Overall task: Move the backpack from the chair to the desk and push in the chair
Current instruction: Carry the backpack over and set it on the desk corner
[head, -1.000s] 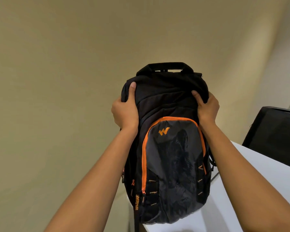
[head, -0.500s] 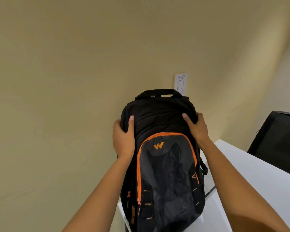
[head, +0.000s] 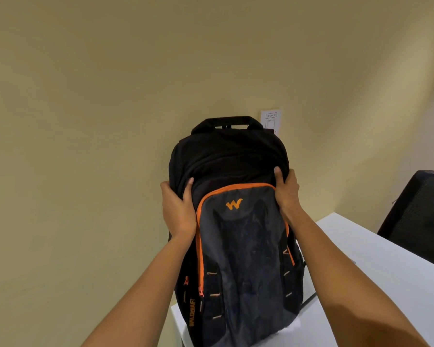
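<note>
A black and grey backpack (head: 238, 241) with orange zip trim stands upright on the near left corner of the white desk (head: 376, 269), leaning toward the wall. My left hand (head: 177, 210) grips its left side just below the top. My right hand (head: 287, 190) grips its right side at the same height. The black carry handle sticks up at the top. A black chair back (head: 421, 219) shows at the right edge, beyond the desk.
A beige wall (head: 98, 121) fills the background, with a white wall plate (head: 271, 121) just behind the backpack's top. A thin dark cable (head: 310, 300) lies on the desk beside the bag's right side.
The backpack has sunk lower in view and now rests on the desk corner. Both hands have slid down its sides, still gripping it. The wall plate has come into sight.
</note>
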`<action>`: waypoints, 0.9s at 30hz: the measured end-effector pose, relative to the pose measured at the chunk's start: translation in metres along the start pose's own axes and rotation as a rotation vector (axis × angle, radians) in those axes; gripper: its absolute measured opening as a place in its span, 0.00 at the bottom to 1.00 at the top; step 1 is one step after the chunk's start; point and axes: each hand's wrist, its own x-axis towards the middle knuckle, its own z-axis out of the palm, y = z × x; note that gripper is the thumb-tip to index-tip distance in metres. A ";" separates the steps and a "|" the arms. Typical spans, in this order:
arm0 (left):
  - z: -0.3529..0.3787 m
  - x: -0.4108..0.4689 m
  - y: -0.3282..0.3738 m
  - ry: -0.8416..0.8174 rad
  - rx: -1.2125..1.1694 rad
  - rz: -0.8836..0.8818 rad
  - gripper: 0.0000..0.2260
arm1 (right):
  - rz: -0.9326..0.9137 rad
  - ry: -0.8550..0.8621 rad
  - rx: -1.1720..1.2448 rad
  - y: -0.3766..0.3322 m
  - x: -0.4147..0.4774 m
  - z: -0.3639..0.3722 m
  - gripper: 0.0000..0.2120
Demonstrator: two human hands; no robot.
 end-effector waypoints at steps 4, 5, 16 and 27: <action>0.004 0.002 0.007 0.038 -0.035 0.016 0.13 | -0.046 0.035 0.041 -0.006 0.009 0.004 0.20; 0.005 -0.001 0.005 0.029 -0.041 0.011 0.12 | -0.049 0.028 0.031 -0.004 0.010 0.003 0.20; 0.000 -0.019 -0.001 0.004 0.216 0.200 0.22 | -0.036 -0.082 -0.115 0.023 0.005 -0.016 0.23; -0.021 -0.045 0.007 0.008 0.364 0.497 0.25 | -0.051 -0.178 -0.289 0.038 -0.031 -0.026 0.34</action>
